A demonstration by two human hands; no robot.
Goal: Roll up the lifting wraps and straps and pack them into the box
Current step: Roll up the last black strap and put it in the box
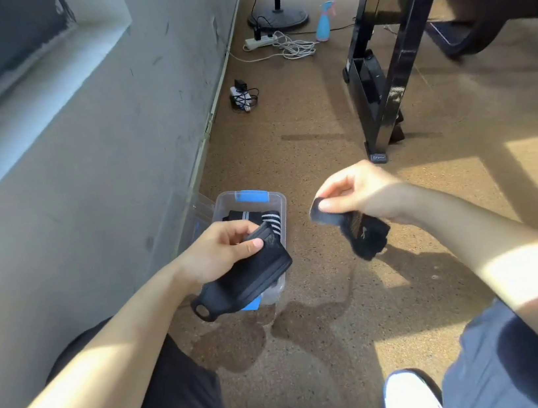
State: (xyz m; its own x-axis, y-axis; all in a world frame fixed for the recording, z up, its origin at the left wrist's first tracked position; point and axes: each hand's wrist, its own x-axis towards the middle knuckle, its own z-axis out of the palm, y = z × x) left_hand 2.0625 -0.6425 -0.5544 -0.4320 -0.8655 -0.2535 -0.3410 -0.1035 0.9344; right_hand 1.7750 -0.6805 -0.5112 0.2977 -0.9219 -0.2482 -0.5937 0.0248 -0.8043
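Head view, one entry. Left hand [222, 252]: fingers closed on a flat black lifting strap [247, 277], held directly above the clear plastic box [246, 203], loop end hanging toward the near rim; judged ready either for rolling or for lowering in. Right hand [359, 192]: fingers pinched on the tab end of a second black wrap [361, 234], which dangles bunched and unrolled, well apart to the right of the box over the cork-coloured floor [330, 333]; judged held out by its end so it hangs straight for rolling. Box: stands on the floor against the grey wall [86, 195], blue latch [252, 196] at the far end, a black-and-white striped wrap [268, 221] already inside. The left strap covers the near half, so how full the box is cannot be told. Surroundings: black equipment frame [392, 58] beyond the right hand; power strip with coiled white cable [286, 44], blue spray bottle [325, 21], fan base [279, 17], all far off and clear of the work.
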